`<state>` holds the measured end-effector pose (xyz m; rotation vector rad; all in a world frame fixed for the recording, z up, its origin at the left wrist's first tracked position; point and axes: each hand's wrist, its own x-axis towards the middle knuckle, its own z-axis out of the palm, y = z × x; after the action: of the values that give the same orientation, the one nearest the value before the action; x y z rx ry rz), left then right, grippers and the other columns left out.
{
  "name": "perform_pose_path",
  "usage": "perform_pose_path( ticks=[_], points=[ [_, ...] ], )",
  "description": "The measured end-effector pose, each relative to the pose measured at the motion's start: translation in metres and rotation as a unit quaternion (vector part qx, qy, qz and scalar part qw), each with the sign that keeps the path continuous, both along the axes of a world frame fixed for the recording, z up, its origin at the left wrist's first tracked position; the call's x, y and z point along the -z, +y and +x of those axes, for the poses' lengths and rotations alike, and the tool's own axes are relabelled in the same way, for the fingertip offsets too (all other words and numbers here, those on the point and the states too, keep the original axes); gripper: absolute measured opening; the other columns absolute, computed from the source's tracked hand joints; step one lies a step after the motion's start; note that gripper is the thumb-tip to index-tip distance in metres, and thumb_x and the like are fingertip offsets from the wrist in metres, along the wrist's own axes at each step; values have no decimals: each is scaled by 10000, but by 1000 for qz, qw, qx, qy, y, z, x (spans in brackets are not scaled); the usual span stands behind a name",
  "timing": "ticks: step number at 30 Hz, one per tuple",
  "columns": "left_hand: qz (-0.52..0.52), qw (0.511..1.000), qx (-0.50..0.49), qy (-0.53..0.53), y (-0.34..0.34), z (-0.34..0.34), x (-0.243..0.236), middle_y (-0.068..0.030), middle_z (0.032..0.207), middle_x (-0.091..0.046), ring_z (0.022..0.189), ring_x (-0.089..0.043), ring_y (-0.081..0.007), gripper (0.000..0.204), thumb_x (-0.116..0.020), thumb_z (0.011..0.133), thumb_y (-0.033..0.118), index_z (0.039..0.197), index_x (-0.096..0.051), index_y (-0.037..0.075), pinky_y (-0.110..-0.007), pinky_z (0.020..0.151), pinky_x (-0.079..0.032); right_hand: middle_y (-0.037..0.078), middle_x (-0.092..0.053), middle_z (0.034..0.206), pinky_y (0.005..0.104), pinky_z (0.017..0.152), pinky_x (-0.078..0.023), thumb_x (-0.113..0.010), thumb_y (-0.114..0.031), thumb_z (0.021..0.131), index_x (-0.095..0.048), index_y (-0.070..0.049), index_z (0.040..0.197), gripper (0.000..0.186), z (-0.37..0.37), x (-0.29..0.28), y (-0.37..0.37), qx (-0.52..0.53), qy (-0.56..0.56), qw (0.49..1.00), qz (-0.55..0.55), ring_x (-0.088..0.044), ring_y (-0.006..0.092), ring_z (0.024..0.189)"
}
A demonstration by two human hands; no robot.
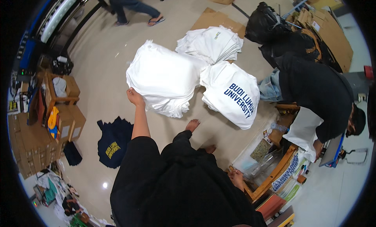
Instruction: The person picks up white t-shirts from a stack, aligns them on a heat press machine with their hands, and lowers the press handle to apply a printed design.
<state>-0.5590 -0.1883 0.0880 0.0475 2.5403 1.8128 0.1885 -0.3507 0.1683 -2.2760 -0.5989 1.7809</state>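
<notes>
White stacked shirts (164, 80), one (232, 94) with dark blue lettering; navy shirt (113, 142) with yellow lettering on beige floor (102, 70); brown cardboard boxes (33, 146); black bag (264, 23).

Brown cardboard boxes (29, 146) were stacked at nine o'clock, and small white labels (64, 131) were stuck on some of them. More brown cardboard (331, 29) was piled at one o'clock. A flat brown sheet of cardboard (213, 19) was laid on the floor at twelve o'clock. A full black plastic bag (264, 23) was set just beside it. A blue and white strip with print (288, 172) was seen at four o'clock.
</notes>
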Motion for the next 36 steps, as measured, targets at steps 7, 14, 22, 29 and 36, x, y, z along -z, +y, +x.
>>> perform_pose_path(
  ticks=[7, 14, 22, 29, 36],
  points=[
    [87, 943, 259, 191, 135, 62, -202, -109, 1034, -715, 942, -647, -186, 269, -555, 1094, 174, 1225, -655, -38, -303, 880, -509, 73, -704, 841, 308, 642, -528, -648, -217, 1028, -652, -35, 979, 189, -18, 16, 12, -81, -43, 989, 114, -681, 160, 717],
    [91, 732, 619, 271, 112, 192, -439, -90, 828, -724, 592, -556, -131, 218, -717, 938, 66, 1150, -748, 24, -262, 571, -454, 34, -674, 860, 304, 769, -551, -688, -193, 1010, -671, 9, 1120, 231, -94, -81, 90, -226, -130, 907, 331, -652, 147, 804],
    [112, 187, 874, 433, 82, 263, -575, -15, 679, -502, 570, -630, -186, 317, -757, 772, 111, 1084, -747, 168, -342, 481, -485, 185, -580, 1462, 490, 1111, -436, -730, -109, 819, -553, -30, 1441, 651, -165, -346, 194, -195, -147, 682, 690, -567, 356, 1334],
    [182, 201, 813, 514, 98, 337, -610, -21, 682, -460, 561, -578, -189, 317, -762, 708, 67, 1011, -746, 157, -341, 477, -440, 182, -706, 1205, 413, 990, -516, -752, -176, 815, -624, 27, 1315, 555, -110, -303, 177, -404, 35, 796, 449, -679, 342, 1118],
    [148, 243, 859, 425, 115, 418, -606, -125, 918, -705, 773, -688, -318, 178, -724, 870, -36, 1030, -691, 33, -358, 682, -535, 72, -684, 898, 299, 798, -503, -673, -141, 1000, -673, 28, 1154, 229, -71, -210, 29, 29, -19, 898, 438, -584, 112, 846]
  ],
)
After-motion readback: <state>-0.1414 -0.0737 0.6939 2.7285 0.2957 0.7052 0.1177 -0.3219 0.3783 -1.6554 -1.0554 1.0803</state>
